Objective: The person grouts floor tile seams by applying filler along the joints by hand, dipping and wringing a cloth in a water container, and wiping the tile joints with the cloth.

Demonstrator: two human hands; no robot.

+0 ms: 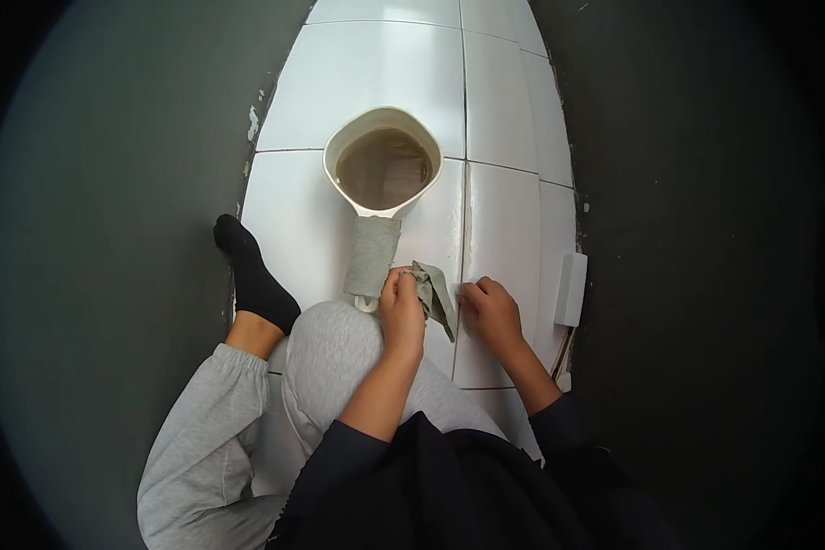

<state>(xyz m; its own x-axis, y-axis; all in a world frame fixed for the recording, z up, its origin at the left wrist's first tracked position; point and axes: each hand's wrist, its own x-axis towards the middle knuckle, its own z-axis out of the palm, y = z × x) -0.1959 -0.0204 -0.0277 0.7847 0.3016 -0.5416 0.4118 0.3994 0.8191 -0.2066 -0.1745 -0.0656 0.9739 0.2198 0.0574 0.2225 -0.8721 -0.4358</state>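
A white dipper point(330, 154) stands on the floor tiles in front of me, partly filled with murky brown liquid point(380, 174). Its handle points toward me and is wrapped in a grey-green cloth point(372, 257), with the white handle tip showing below. My left hand point(403, 298) is closed around a loose crumpled piece of grey-green cloth point(436, 298), just right of the wrapped handle. A little to the right, my right hand point(493, 312) is low over the tiles with its fingers pinched together. Whatever its fingertips may hold is hidden.
White glossy tiles point(376, 73) run between two dark grey walls point(119, 183). A small white box point(571, 289) sits along the right wall. My bent leg in grey trousers point(330, 348) is close to the handle, and my black-socked foot point(252, 270) rests at the left.
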